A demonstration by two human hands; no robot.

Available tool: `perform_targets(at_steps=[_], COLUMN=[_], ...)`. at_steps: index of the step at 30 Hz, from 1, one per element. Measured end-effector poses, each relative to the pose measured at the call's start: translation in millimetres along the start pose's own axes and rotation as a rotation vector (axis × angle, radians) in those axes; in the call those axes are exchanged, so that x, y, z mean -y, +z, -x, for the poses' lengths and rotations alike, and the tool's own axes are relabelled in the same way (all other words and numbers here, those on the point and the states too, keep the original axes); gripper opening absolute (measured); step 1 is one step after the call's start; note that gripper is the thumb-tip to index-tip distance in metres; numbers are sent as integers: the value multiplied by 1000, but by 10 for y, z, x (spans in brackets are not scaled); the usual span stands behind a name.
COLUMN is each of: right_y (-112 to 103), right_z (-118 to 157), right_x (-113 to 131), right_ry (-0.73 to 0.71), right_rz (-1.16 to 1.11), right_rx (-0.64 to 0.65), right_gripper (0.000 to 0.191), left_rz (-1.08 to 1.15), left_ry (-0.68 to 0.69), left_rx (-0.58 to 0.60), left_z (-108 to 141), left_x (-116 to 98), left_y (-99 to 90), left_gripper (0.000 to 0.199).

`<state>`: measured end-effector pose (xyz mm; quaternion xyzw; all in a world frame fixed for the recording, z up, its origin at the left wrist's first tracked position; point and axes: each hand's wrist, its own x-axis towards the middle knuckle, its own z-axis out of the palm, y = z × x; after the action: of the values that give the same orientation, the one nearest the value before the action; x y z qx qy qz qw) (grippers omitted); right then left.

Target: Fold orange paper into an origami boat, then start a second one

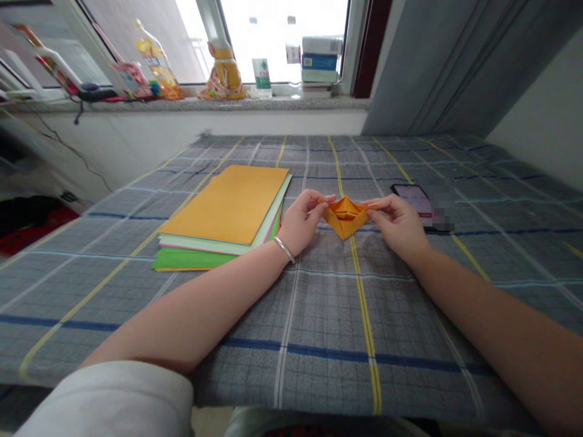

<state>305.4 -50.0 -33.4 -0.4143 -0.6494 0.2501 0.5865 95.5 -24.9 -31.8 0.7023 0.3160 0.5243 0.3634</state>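
Note:
Between my two hands is a small folded orange paper (345, 227), with a pointed lower corner and a raised peak around a dark opening in its middle. My left hand (301, 220) pinches its left corner between thumb and fingers; a silver bangle circles that wrist. On the other side, my right hand (399, 223) pinches the right corner the same way. A stack of coloured paper (228, 203) lies just left of my left hand, an orange sheet on top and white, pink and green edges showing below.
A grey checked cloth (328, 315) covers the table. Past my right hand lies a phone (412, 200) with a lit screen, partly blurred. Along the windowsill (282, 104) stand an oil bottle (157, 60), a yellow bottle (226, 70) and stacked boxes (320, 64). A grey curtain (446, 67) hangs at the right.

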Motion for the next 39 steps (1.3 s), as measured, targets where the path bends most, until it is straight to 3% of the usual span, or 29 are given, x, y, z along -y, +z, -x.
perform_targets(at_steps=[8, 11, 15, 21, 27, 34, 39], right_y=[-81, -112, -157, -191, -248, -396, -459], right_z=[-13, -10, -9, -13, -42, -122, -151], right_x=[-43, 36, 124, 145, 175, 132, 71], right_ry=[8, -109, -263, -246, -198, -245, -203], right_rz=[161, 342, 473, 521, 560, 583, 577], right_rx=[71, 186, 289, 245, 193, 359, 344], right_gripper=[16, 30, 26, 8, 6, 16, 16], left_rz=[-77, -336, -617, -547, -471, -546, -608], left_ry=[-8, 111, 213, 164, 139, 175, 165], left_rx=[54, 120, 222, 160, 148, 197, 223], left_z=[31, 51, 66, 61, 38, -30, -49], left_x=[4, -94, -232, -254, -192, -126, -152], left_y=[-37, -85, -140, -135, -154, -230, -269], left_gripper=[11, 17, 19, 8, 8, 24, 26])
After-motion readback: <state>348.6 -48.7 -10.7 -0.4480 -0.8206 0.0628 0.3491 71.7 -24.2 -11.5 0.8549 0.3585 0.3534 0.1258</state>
